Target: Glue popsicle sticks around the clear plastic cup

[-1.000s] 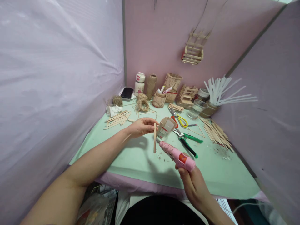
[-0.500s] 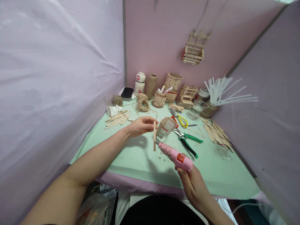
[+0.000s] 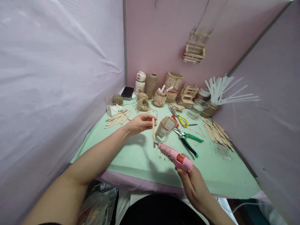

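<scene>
Between the fingertips of my left hand (image 3: pixel 142 123) a wooden craft stick (image 3: pixel 153 134) is pinched near its upper end, pointing down toward me. My right hand (image 3: pixel 191 179) is wrapped round the handle of a pink hot glue gun (image 3: pixel 172 155). The gun's nozzle is at the lower end of the stick, seemingly touching it. Just beyond the nozzle sits a small container (image 3: pixel 166 127) with wooden sticks along its sides and a clear, printed face. Green-handled pruning shears (image 3: pixel 185 140) lie to its right.
Scissors with yellow and red handles (image 3: pixel 179 117) lie behind the shears. Loose craft sticks (image 3: pixel 217 134) spread at the right, more sticks (image 3: pixel 118 118) at the left. Twine (image 3: pixel 142 102), a bottle (image 3: pixel 140 83), a plastic cup (image 3: pixel 198 109) and glue sticks (image 3: pixel 221 90) stand along the back.
The glue gun's nozzle now sits nearer the lower end of the craft stick. My left hand has shifted slightly up and left with the stick; my right hand has barely moved.
</scene>
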The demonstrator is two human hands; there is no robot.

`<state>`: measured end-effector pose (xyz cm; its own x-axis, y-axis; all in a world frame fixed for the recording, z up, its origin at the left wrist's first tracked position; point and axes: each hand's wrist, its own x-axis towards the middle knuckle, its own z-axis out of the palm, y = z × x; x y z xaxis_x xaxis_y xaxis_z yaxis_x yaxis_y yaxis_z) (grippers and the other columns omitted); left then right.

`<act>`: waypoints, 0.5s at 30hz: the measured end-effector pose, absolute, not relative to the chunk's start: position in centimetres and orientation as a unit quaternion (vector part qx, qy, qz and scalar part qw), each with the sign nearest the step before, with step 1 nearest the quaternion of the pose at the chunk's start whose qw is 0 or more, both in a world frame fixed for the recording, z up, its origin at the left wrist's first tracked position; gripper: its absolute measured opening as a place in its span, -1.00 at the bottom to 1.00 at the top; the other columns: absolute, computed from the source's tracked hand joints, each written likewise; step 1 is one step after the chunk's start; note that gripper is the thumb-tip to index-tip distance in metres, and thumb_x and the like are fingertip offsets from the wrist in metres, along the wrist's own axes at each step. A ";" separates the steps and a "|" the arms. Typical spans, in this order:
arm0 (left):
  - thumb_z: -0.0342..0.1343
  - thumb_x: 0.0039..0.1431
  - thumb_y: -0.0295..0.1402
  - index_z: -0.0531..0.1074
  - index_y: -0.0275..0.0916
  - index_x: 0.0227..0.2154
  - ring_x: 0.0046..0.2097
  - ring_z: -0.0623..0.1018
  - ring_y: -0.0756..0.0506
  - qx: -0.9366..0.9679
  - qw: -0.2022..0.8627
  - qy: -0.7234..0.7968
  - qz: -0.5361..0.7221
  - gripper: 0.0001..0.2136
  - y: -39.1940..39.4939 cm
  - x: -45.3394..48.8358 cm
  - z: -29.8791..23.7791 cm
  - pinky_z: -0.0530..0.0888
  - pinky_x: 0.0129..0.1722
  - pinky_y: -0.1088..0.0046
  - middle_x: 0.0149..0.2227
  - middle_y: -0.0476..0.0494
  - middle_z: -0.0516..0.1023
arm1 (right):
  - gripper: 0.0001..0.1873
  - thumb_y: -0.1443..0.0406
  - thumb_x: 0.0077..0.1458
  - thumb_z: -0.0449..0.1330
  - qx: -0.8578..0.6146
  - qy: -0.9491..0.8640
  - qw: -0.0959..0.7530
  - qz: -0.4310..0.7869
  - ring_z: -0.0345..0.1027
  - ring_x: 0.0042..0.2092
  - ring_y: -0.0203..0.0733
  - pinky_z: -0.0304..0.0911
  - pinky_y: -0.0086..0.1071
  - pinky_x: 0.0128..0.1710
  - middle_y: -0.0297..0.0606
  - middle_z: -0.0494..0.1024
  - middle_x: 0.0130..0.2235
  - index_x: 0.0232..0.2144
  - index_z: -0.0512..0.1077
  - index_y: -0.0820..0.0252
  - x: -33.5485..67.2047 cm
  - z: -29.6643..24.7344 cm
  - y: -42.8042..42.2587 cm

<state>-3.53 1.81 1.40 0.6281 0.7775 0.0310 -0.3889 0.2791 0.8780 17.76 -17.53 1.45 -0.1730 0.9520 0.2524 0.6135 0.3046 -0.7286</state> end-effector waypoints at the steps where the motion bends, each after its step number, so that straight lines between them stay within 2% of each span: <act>1: 0.49 -0.27 -0.34 0.57 -0.32 -0.36 -0.38 0.55 0.04 0.468 0.772 0.208 0.377 -0.66 1.8 -3.5 1.4 0.43 -0.29 0.51 -0.46 -0.10 0.59 | -0.58 0.05 0.30 -0.09 -0.539 -0.727 0.353 0.236 0.36 -0.35 -0.11 0.36 -0.29 -0.29 -0.22 0.47 -0.37 -0.14 0.47 0.11 17.8 1.4 -17.5; 6: 0.49 -0.27 -0.35 0.57 -0.32 -0.37 -0.39 0.55 0.04 0.468 0.772 0.206 0.376 -0.66 1.8 -3.5 1.3 0.45 -0.29 0.52 -0.47 -0.09 0.59 | -0.60 0.08 0.30 -0.08 -0.532 -0.733 0.351 0.237 0.37 -0.34 -0.10 0.37 -0.27 -0.27 -0.22 0.48 -0.37 -0.16 0.48 0.11 17.8 1.4 -17.5; 12: 0.49 -0.27 -0.35 0.57 -0.32 -0.37 -0.39 0.56 0.04 0.473 0.770 0.207 0.374 -0.66 1.8 -3.5 1.4 0.44 -0.29 0.50 -0.48 -0.08 0.59 | -0.58 0.10 0.30 -0.07 -0.530 -0.737 0.344 0.239 0.40 -0.28 -0.08 0.37 -0.28 -0.24 -0.20 0.49 -0.34 -0.01 0.45 0.13 17.9 1.4 -17.4; 15: 0.49 -0.28 -0.34 0.57 -0.32 -0.37 -0.39 0.55 0.03 0.469 0.771 0.213 0.374 -0.65 1.9 -3.5 1.4 0.44 -0.28 0.49 -0.48 -0.09 0.59 | -0.60 0.10 0.30 -0.06 -0.540 -0.739 0.336 0.220 0.39 -0.31 -0.10 0.36 -0.30 -0.27 -0.20 0.50 -0.34 -0.07 0.48 0.13 18.0 1.7 -17.5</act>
